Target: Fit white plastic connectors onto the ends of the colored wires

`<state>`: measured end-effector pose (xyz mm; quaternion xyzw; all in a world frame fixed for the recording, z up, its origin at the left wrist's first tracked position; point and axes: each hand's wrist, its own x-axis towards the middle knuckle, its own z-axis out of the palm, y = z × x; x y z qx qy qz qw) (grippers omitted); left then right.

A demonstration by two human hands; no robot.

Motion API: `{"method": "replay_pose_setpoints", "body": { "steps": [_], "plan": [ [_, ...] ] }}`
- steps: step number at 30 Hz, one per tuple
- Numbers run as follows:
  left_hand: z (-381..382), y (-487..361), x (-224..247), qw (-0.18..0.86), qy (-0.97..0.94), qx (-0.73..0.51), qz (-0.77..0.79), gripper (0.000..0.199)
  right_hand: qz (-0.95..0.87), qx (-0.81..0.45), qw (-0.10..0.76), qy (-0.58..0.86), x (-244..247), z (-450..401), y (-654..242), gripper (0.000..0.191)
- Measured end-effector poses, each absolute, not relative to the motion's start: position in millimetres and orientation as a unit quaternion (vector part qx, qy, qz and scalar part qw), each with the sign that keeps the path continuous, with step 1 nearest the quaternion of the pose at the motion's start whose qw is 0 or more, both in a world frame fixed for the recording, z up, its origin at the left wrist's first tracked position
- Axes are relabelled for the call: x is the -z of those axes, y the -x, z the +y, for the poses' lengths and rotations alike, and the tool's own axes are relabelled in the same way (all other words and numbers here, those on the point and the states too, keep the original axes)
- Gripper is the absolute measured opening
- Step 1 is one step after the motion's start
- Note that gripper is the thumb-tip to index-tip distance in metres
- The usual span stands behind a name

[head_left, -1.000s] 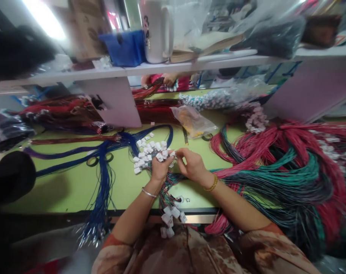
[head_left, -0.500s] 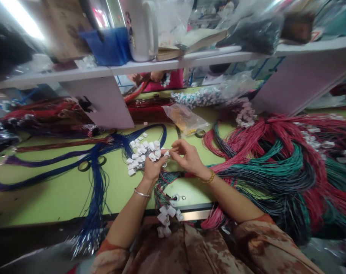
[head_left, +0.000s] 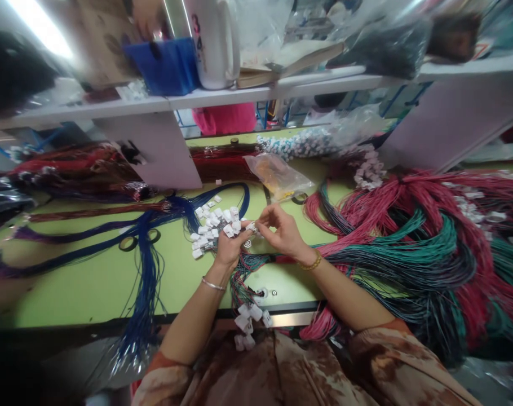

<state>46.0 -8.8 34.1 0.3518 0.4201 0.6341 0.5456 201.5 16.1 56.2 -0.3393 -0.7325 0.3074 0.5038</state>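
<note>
My left hand is closed around a bunch of wires whose white plastic connectors fan out above and left of it. Between its thumb and fingertips sits one white connector. My right hand pinches at that same connector from the right; whether a thin wire lies in its fingertips is too small to make out. Below the hands, a bundle of red, green and black wires hangs over the table's front edge, ending in several white connectors.
Blue wires lie on the green table at left, near rolls of tape. Red, green and black wire bundles cover the right side. Behind are a plastic bag and a shelf holding a blue bin and a mug.
My hands stay together at the connector, with the right fingertips shifted slightly. Across the table, another person's hands and red wires have gone from view. The camera view has shifted slightly.
</note>
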Motion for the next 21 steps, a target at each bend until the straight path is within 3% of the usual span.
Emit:
{"method": "replay_pose_setpoints", "body": {
  "steps": [10, 17, 21],
  "plan": [
    [-10, -50, -28, 0.482, -0.381, -0.649, 0.448, 0.026, -0.790, -0.189, 0.463, 0.354, -59, 8, -201, 0.011],
    [-11, -59, -22, 0.426, -0.327, -0.677, 0.503, 0.021, -0.815, -0.092, 0.468, 0.329, -40, -8, -181, 0.031],
    [-12, -57, -24, 0.438, -0.345, -0.672, 0.487, 0.021, -0.810, -0.152, 0.464, 0.326, -34, -3, -181, 0.027]
  ]
}}
